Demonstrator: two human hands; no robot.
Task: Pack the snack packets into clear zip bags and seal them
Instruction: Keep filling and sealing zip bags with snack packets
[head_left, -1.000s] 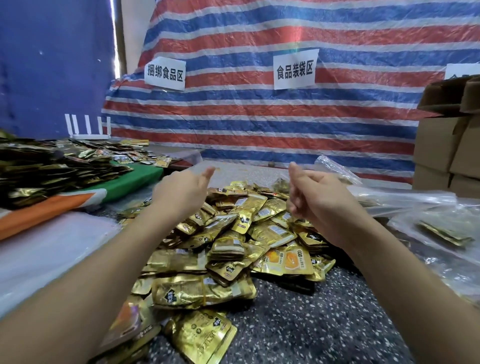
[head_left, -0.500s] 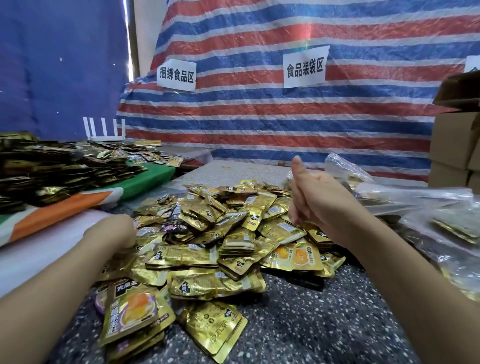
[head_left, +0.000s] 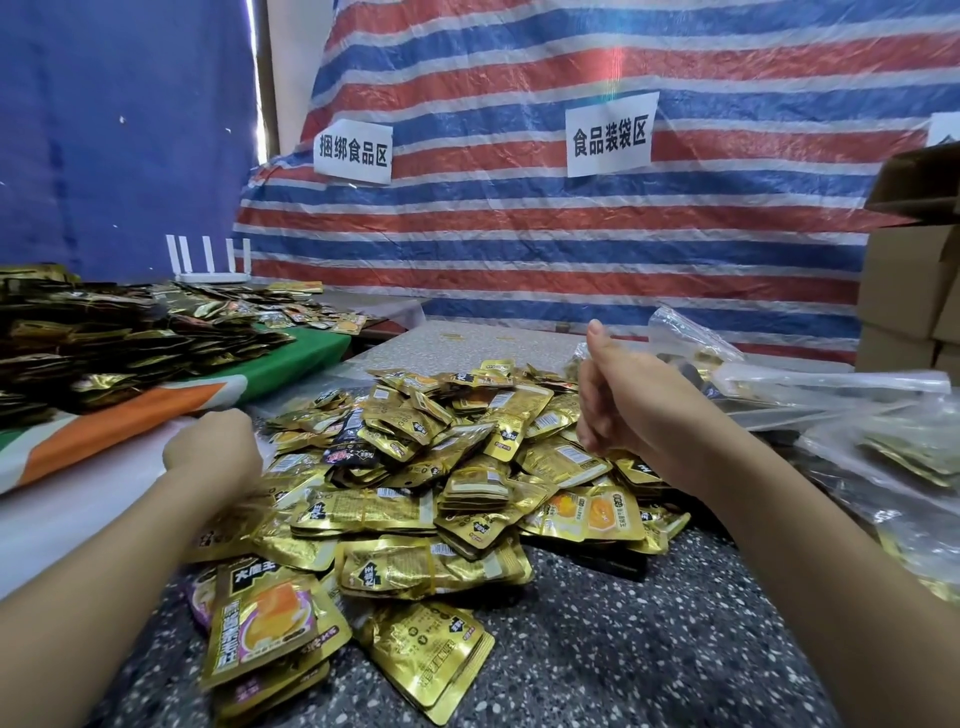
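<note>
A heap of gold foil snack packets (head_left: 415, 467) lies on the speckled table (head_left: 623, 649) in front of me. My left hand (head_left: 213, 452) is down at the heap's left edge, knuckles up and fingers curled under; whether it holds a packet is hidden. Above the heap's right side my right hand (head_left: 628, 405) is raised, its fingers curled into the palm, its thumb pointing up, and it holds nothing I can see. Empty clear zip bags (head_left: 779, 384) lie just beyond the right hand.
Clear bags with packets inside (head_left: 909, 457) sit at the right edge. Cardboard boxes (head_left: 904, 291) are stacked behind them. A second, darker pile of packets (head_left: 104, 343) covers a green and orange cloth on the left. A striped tarp hangs behind.
My left hand has dropped from a raised thumb-up pose to the heap's left edge. The right hand has stayed raised. The camera has turned slightly to the left.
</note>
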